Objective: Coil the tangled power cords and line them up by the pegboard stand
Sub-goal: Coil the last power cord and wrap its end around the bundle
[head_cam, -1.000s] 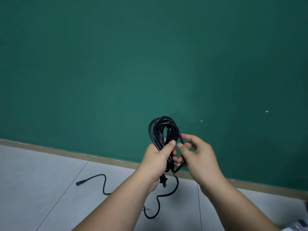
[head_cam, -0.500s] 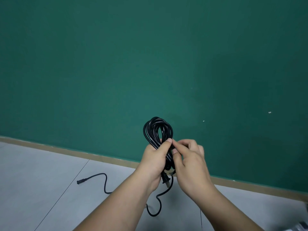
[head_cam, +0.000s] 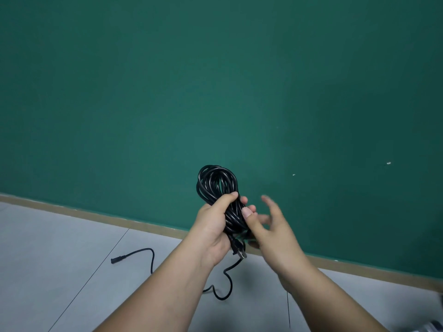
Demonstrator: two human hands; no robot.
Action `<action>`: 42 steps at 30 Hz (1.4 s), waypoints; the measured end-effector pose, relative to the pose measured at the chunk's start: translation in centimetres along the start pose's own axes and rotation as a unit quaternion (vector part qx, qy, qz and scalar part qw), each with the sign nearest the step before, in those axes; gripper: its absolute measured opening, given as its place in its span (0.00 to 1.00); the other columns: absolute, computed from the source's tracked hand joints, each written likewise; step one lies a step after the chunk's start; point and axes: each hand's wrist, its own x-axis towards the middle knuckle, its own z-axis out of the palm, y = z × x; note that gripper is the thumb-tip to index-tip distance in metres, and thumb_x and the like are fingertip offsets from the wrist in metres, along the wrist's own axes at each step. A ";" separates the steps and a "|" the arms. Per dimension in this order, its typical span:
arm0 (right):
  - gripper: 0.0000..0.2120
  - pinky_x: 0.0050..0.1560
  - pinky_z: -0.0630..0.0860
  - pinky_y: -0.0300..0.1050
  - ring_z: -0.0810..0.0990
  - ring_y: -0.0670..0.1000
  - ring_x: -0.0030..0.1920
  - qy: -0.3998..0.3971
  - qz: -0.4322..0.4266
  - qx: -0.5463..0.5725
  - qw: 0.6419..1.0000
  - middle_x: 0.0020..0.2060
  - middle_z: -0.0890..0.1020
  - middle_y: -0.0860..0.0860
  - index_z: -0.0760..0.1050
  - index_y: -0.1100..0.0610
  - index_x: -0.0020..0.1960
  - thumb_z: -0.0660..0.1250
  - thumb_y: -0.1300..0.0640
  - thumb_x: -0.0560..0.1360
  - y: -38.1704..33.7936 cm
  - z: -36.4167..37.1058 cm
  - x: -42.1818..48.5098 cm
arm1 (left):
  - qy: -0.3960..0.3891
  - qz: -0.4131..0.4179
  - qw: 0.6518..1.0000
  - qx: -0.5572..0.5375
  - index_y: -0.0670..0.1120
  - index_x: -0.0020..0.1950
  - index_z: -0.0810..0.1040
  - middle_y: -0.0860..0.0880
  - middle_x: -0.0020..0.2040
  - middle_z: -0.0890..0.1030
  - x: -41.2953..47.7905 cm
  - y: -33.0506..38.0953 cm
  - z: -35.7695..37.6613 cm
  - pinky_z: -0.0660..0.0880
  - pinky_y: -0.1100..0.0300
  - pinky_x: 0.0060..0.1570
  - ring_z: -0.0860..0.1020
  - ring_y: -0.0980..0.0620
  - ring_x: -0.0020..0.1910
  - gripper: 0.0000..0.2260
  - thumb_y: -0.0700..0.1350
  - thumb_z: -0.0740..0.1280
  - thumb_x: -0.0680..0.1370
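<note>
One black power cord, coiled, is held mid-air before the green wall. Left hand grips the coil's lower half, fingers curled round it. Right hand is just beside, fingers spread and blurred, holding nothing. One plug hangs under the left palm. One tail drops to the grey floor and ends leftward in one connector. Baseboard edges the floor behind, and tiles run left to the frame edge.

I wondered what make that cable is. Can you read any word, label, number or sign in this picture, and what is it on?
No text can be read anywhere.
black power cord in the left hand: no legible print.
plug: no marking that shows.
green wall: only pale specks, no letters.
grey object at the lower right corner: blurred and cut off, unreadable.
</note>
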 end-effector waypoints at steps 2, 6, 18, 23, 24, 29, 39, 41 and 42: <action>0.25 0.62 0.82 0.52 0.87 0.48 0.45 -0.093 0.051 0.027 0.994 0.49 0.88 0.49 0.79 0.53 0.67 0.64 0.35 0.81 -0.2 -0.5 0.0 | -0.002 -0.003 1.000 -0.021 0.37 0.48 0.80 0.41 0.39 0.85 0.0 0.3 0.0 0.84 0.46 0.52 0.87 0.42 0.41 0.06 0.39 0.69 0.82; 0.24 0.62 0.75 0.47 0.86 0.48 0.51 -0.151 0.030 -0.018 0.988 0.44 0.87 0.51 0.84 0.51 0.54 0.57 0.36 0.84 -0.4 -0.6 -0.4 | 0.020 0.037 0.995 -0.087 0.37 0.50 0.77 0.42 0.40 0.82 0.9 1.1 -0.5 0.84 0.44 0.51 0.86 0.42 0.42 0.04 0.37 0.67 0.83; 0.12 0.45 0.84 0.50 0.81 0.54 0.36 -0.197 0.122 0.154 0.960 0.39 0.78 0.55 0.74 0.60 0.50 0.64 0.51 0.86 -0.5 0.3 0.1 | 0.083 0.196 0.977 0.012 0.39 0.49 0.78 0.41 0.41 0.78 2.1 1.1 -1.3 0.81 0.56 0.38 0.80 0.44 0.39 0.05 0.38 0.66 0.83; 0.14 0.29 0.62 0.41 0.63 0.48 0.27 -0.149 0.100 0.031 0.983 0.30 0.70 0.49 0.76 0.58 0.49 0.66 0.47 0.85 -1.1 -0.4 0.2 | 0.117 0.286 0.940 0.142 0.40 0.49 0.77 0.46 0.36 0.77 2.9 1.4 -2.0 0.79 0.55 0.38 0.77 0.48 0.36 0.05 0.40 0.66 0.84; 0.14 0.29 0.62 0.42 0.63 0.48 0.28 -0.163 0.082 -0.009 0.983 0.29 0.71 0.49 0.77 0.59 0.49 0.67 0.48 0.84 -1.3 -0.9 0.1 | 0.131 0.299 0.931 0.162 0.40 0.50 0.76 0.47 0.35 0.77 3.3 1.5 -2.3 0.78 0.52 0.39 0.77 0.49 0.35 0.05 0.41 0.66 0.84; 0.05 0.38 0.83 0.52 0.73 0.50 0.28 -0.179 0.009 -0.203 0.963 0.25 0.72 0.48 0.82 0.53 0.47 0.72 0.52 0.81 -2.4 -4.4 0.6 | 0.182 0.308 0.919 0.165 0.46 0.62 0.77 0.54 0.49 0.83 4.2 1.9 -3.3 0.78 0.53 0.53 0.82 0.44 0.48 0.13 0.51 0.70 0.82; 0.08 0.41 0.71 0.33 0.76 0.46 0.38 0.010 -0.272 -0.124 0.954 0.38 0.78 0.46 0.88 0.47 0.49 0.79 0.60 0.75 -4.1 -7.0 0.4 | -0.127 0.175 0.908 0.360 0.50 0.53 0.81 0.59 0.39 0.83 0.9 -0.6 -0.6 0.74 0.64 0.39 0.80 0.60 0.38 0.10 0.56 0.69 0.82; 0.09 0.42 0.73 0.38 0.77 0.48 0.40 0.030 -0.267 -0.072 0.961 0.39 0.81 0.49 0.87 0.49 0.48 0.82 0.59 0.71 -4.3 -7.4 0.5 | -0.229 0.119 0.912 0.318 0.53 0.52 0.83 0.56 0.37 0.79 -0.2 -1.6 0.2 0.71 0.61 0.34 0.77 0.55 0.35 0.10 0.58 0.71 0.80; 0.11 0.42 0.74 0.40 0.78 0.49 0.41 0.039 -0.266 -0.055 0.962 0.41 0.82 0.50 0.86 0.49 0.47 0.83 0.58 0.69 -4.5 -7.6 0.5 | -0.266 0.088 0.914 0.293 0.55 0.53 0.83 0.53 0.39 0.78 -0.6 -2.0 0.6 0.72 0.59 0.36 0.76 0.54 0.36 0.11 0.60 0.74 0.77</action>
